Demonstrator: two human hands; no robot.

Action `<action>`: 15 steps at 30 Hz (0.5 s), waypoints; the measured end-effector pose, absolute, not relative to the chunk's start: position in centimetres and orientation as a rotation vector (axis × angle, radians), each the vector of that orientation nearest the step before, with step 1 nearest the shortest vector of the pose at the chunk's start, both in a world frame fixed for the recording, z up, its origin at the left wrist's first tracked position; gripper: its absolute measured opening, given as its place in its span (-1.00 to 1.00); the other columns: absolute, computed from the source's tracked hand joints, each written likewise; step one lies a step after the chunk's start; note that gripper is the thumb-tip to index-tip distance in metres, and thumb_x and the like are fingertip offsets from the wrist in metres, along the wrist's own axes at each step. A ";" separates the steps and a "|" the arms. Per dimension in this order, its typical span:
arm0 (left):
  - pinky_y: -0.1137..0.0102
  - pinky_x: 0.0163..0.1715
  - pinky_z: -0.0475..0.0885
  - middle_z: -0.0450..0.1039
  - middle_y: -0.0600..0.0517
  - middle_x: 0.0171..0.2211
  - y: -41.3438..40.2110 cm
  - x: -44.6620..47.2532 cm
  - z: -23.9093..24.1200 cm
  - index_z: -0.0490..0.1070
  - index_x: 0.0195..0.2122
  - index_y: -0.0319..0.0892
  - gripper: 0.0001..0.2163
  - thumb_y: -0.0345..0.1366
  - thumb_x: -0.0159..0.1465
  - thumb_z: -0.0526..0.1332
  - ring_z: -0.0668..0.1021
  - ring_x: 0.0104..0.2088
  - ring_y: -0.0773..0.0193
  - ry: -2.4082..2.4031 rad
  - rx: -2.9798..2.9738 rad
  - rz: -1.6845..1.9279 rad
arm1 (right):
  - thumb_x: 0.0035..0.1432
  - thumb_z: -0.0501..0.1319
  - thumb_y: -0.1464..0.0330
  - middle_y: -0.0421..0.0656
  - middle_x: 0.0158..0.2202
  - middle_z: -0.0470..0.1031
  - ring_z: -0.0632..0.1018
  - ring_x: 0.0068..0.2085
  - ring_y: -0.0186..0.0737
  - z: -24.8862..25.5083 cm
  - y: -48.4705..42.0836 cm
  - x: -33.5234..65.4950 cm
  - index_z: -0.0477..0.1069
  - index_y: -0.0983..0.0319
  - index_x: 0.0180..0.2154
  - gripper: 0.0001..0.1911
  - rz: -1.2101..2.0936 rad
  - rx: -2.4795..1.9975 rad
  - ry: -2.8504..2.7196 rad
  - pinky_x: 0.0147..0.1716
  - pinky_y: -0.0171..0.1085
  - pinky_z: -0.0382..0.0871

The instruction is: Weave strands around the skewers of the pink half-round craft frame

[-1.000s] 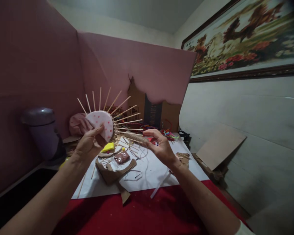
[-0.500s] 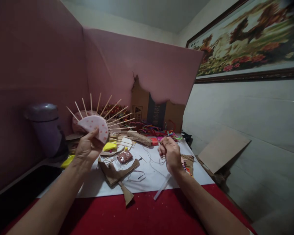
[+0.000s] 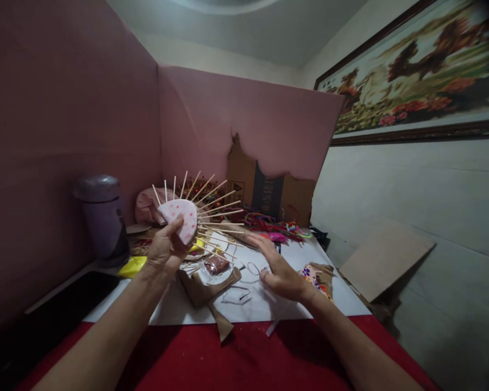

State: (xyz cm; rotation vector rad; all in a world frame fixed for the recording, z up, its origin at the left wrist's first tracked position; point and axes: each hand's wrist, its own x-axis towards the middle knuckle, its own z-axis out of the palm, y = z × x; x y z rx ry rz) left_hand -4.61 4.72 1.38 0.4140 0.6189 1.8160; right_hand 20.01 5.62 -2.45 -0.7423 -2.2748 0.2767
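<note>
My left hand (image 3: 167, 248): pinching a pale-pink, red-spotted half-round padded piece (image 3: 182, 209), thin wooden sticks (image 3: 222, 224) fanning from its curved edge, above the white-topped table (image 3: 342, 301).
My right hand (image 3: 280, 271): open, thumb apart, fingertips near a brown twine roll (image 3: 233, 230); contact I cannot tell.
Stick-fan step: probably steadying; next move calls for firm pinch, twine clear of tips.

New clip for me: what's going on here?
A person works at a cluttered table. The left hand grips a half-round, pink-spotted piece, with thin wooden sticks fanning out from its curved edge. The right hand is spread over the table, near a roll of twine; whether it touches any string is hard to tell. Cut cardboard and a brown packet lie between the forearms and the roll.
</note>
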 end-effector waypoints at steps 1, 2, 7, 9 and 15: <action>0.48 -0.59 0.49 0.54 0.05 -0.55 4.6 -4.3 1.3 0.46 -0.35 -0.24 -0.85 -0.55 0.09 0.17 0.55 -0.60 0.34 0.619 0.425 1.798 | -0.30 -0.02 0.55 -0.05 0.21 0.11 0.10 0.23 -0.08 -2.3 5.1 19.7 0.06 0.22 0.14 -0.17 0.286 -0.671 -2.287 0.17 0.02 -0.02; 0.47 -0.57 0.50 0.55 0.04 -0.55 4.5 -4.0 1.2 0.46 -0.34 -0.25 -0.85 -0.56 0.10 0.17 0.55 -0.59 0.34 0.617 0.436 1.778 | -0.30 -0.04 0.57 -0.07 0.22 0.10 0.09 0.24 -0.12 -2.2 4.6 19.5 0.05 0.21 0.15 -0.16 0.300 -0.637 -2.276 0.17 0.01 0.00; 0.44 -0.56 0.52 0.55 -0.02 -0.54 4.0 -2.8 0.8 0.46 -0.39 -0.30 -0.87 -0.57 0.11 0.14 0.56 -0.57 0.31 0.602 0.488 1.686 | -0.30 -0.06 0.66 -0.01 0.12 0.24 0.23 0.16 -0.15 -2.4 5.1 20.4 0.25 0.28 0.04 -0.25 0.063 -0.920 -2.332 0.13 -0.08 0.12; 0.46 -0.55 0.52 0.55 -0.01 -0.55 4.0 -2.6 0.8 0.45 -0.41 -0.31 -0.88 -0.57 0.11 0.14 0.56 -0.57 0.31 0.600 0.494 1.685 | -0.28 0.00 0.67 0.08 0.10 0.25 0.23 0.14 -0.03 -2.6 5.9 21.3 0.31 0.33 0.00 -0.32 -0.161 -1.165 -2.352 0.08 -0.03 0.15; 0.47 -0.47 0.53 0.56 0.01 -0.51 3.9 -2.4 0.7 0.45 -0.40 -0.26 -0.86 -0.56 0.12 0.14 0.57 -0.54 0.33 0.581 0.495 1.682 | -0.22 0.02 0.67 0.02 0.11 0.26 0.24 0.14 -0.05 -1.6 5.9 21.8 0.33 0.25 0.01 -0.32 -0.093 -1.096 -2.222 0.09 -0.01 0.12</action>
